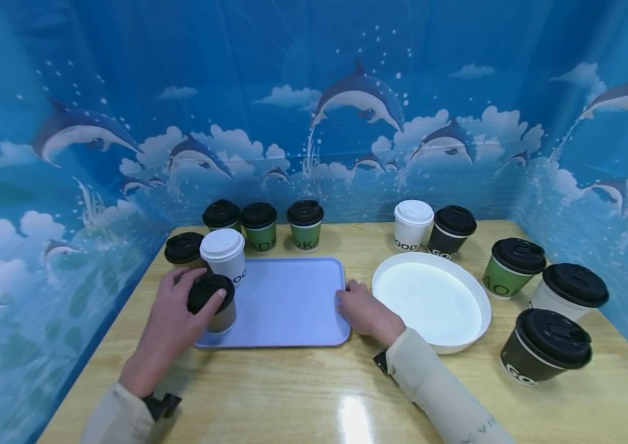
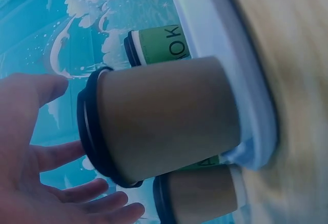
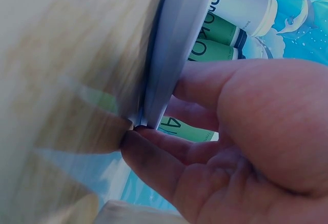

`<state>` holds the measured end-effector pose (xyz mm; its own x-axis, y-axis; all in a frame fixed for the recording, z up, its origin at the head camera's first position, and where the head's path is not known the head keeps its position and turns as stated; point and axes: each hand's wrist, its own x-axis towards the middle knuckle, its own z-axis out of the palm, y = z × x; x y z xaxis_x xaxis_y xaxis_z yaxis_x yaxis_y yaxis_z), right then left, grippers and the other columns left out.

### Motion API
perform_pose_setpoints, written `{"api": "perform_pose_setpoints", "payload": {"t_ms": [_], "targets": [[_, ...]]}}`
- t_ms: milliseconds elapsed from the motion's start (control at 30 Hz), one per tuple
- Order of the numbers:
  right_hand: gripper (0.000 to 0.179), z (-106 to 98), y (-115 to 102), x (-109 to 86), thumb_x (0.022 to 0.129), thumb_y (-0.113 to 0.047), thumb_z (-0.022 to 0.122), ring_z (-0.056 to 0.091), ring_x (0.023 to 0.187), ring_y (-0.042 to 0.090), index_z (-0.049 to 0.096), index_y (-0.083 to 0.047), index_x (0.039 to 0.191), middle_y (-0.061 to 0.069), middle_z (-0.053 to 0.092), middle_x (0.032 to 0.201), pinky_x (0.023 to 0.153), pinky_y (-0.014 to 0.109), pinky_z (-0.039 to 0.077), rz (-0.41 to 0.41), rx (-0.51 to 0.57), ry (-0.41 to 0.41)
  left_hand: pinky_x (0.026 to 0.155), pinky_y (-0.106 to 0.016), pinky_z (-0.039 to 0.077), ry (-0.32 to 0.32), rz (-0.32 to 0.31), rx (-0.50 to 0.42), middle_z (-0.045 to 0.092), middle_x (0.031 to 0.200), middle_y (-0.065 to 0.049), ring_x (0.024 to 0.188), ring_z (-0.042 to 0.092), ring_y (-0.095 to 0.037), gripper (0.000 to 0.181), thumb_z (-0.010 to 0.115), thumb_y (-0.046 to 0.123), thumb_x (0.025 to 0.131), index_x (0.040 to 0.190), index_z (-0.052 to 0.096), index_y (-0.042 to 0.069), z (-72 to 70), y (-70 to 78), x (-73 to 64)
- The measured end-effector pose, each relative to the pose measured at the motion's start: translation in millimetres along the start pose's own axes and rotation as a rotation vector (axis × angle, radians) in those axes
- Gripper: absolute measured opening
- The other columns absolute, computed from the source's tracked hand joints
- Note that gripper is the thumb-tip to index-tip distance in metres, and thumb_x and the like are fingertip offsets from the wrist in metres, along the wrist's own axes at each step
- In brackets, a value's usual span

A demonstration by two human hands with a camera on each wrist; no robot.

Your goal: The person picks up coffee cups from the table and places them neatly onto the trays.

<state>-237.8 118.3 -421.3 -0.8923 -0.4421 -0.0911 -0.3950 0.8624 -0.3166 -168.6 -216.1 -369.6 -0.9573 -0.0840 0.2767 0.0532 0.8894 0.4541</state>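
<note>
On the front left corner of the lilac tray (image 1: 292,302) stands a brown paper cup (image 1: 222,319) with a black lid. My left hand (image 1: 172,317) is around that lid from the left; in the left wrist view its fingers (image 2: 95,189) are spread and loose, with the thumb off above the lid. Just behind, a white lidded cup (image 1: 229,266) stands at the tray's left side. My right hand (image 1: 368,311) pinches the tray's right edge, thumb on the rim and fingertips low beside the tabletop, as the right wrist view shows.
Another brown cup (image 1: 183,248) and several green cups (image 1: 306,234) stand behind the tray. Right of it lies a round white dish (image 1: 430,302). White, black and green lidded cups (image 1: 505,277) stand around the dish. A blue dolphin-print curtain (image 1: 269,123) encloses the wooden table (image 1: 269,394).
</note>
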Motion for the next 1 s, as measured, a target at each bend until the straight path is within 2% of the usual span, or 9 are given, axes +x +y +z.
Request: {"api": "perform_pose_setpoints", "payload": {"t_ms": [133, 300, 433, 567, 800, 1000], "targets": [[0.034, 0, -1, -0.2, 0.107, -0.015, 0.053, 0.054, 0.122, 0.042, 0.064, 0.004, 0.133, 0.030, 0.053, 0.135, 0.101, 0.053, 0.050, 0.006, 0.001, -0.009, 0.104, -0.074, 0.036, 0.033, 0.031, 0.004, 0.032, 0.153, -0.032, 0.136, 0.037, -0.054, 0.068, 0.061, 0.051, 0.101, 0.145, 0.050, 0.000, -6.5, -1.0, 5.3], [0.035, -1, -2, -0.3, 0.108, -0.015, 0.051, 0.053, 0.124, 0.041, 0.062, 0.004, 0.135, 0.030, 0.052, 0.137, 0.103, 0.053, 0.049, 0.013, 0.006, -0.021, 0.104, -0.074, 0.035, 0.048, 0.041, -0.006, 0.032, 0.153, -0.034, 0.137, 0.035, -0.054, 0.067, 0.058, 0.051, 0.102, 0.143, 0.051, -0.002, -15.3, -0.2, 13.6], [0.035, -1, -1, -0.1, 0.108, -0.015, 0.052, 0.053, 0.123, 0.041, 0.063, 0.004, 0.135, 0.030, 0.053, 0.136, 0.102, 0.053, 0.049, 0.012, 0.001, -0.015, 0.104, -0.073, 0.037, 0.058, 0.051, -0.011, 0.032, 0.151, -0.033, 0.135, 0.037, -0.053, 0.065, 0.061, 0.046, 0.102, 0.143, 0.051, -0.004, -19.0, 1.3, 21.8], [0.034, 0, -1, 1.0, 0.107, -0.015, 0.052, 0.053, 0.123, 0.041, 0.063, 0.004, 0.134, 0.030, 0.053, 0.135, 0.102, 0.053, 0.049, 0.007, -0.003, -0.010, 0.104, -0.073, 0.037, 0.066, 0.040, -0.014, 0.031, 0.152, -0.033, 0.135, 0.037, -0.054, 0.066, 0.062, 0.046, 0.102, 0.144, 0.051, -0.003, -22.9, 1.2, 32.6], [0.034, 0, -1, 1.5, 0.108, -0.015, 0.052, 0.053, 0.122, 0.041, 0.064, 0.004, 0.133, 0.029, 0.053, 0.135, 0.101, 0.053, 0.050, 0.007, -0.005, -0.015, 0.105, -0.073, 0.035, 0.076, 0.013, -0.020, 0.030, 0.154, -0.034, 0.137, 0.035, -0.055, 0.070, 0.056, 0.053, 0.103, 0.147, 0.049, -0.002, -30.8, 2.1, 49.2], [0.033, 0, 0, 0.8, 0.108, -0.015, 0.052, 0.054, 0.122, 0.041, 0.064, 0.004, 0.133, 0.029, 0.053, 0.135, 0.101, 0.053, 0.050, 0.008, 0.000, -0.012, 0.106, -0.072, 0.036, 0.067, 0.003, -0.013, 0.030, 0.154, -0.032, 0.136, 0.036, -0.052, 0.071, 0.053, 0.055, 0.103, 0.148, 0.048, 0.000, -32.8, 11.0, 60.5]]}}
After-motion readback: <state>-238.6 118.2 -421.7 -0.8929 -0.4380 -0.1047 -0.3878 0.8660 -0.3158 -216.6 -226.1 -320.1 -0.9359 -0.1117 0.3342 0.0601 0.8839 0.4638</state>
